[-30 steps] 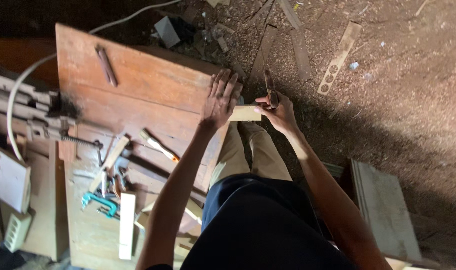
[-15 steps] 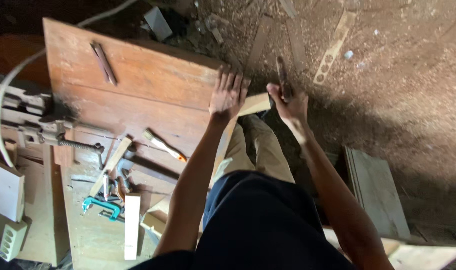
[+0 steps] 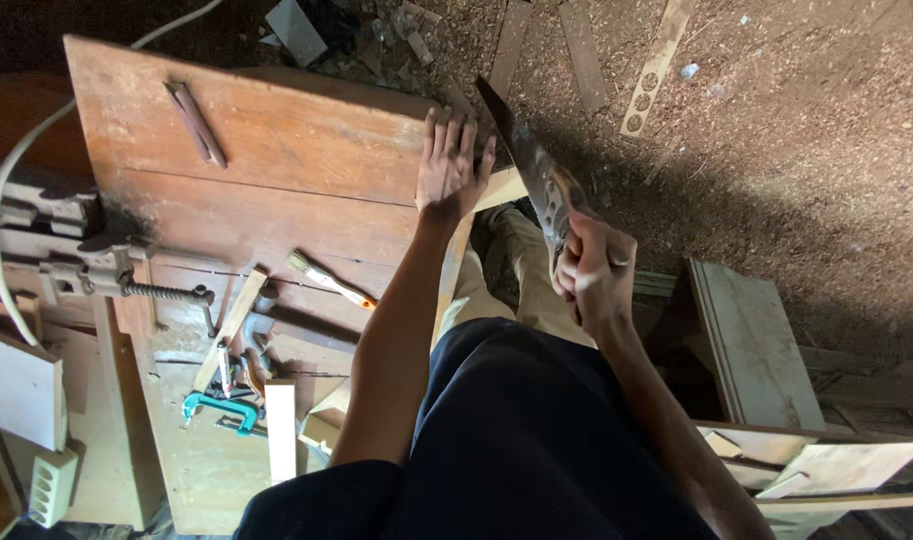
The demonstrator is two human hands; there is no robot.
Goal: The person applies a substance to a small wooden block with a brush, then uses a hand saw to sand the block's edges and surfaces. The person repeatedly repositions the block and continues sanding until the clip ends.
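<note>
The handsaw [image 3: 531,165] has swung up since half a second ago: its blade now slants away from the right hand [image 3: 594,272], whose grip is closed round the handle. The left hand [image 3: 452,170] has stayed flat, fingers spread and holding nothing, on the worktop [image 3: 276,140] edge, pinning the pale wood strip [image 3: 500,188] that juts out just under the blade. That reads as a sawing stroke underway. No packages, labels or signs show; left of the flat hand lies a small brush [image 3: 326,281].
</note>
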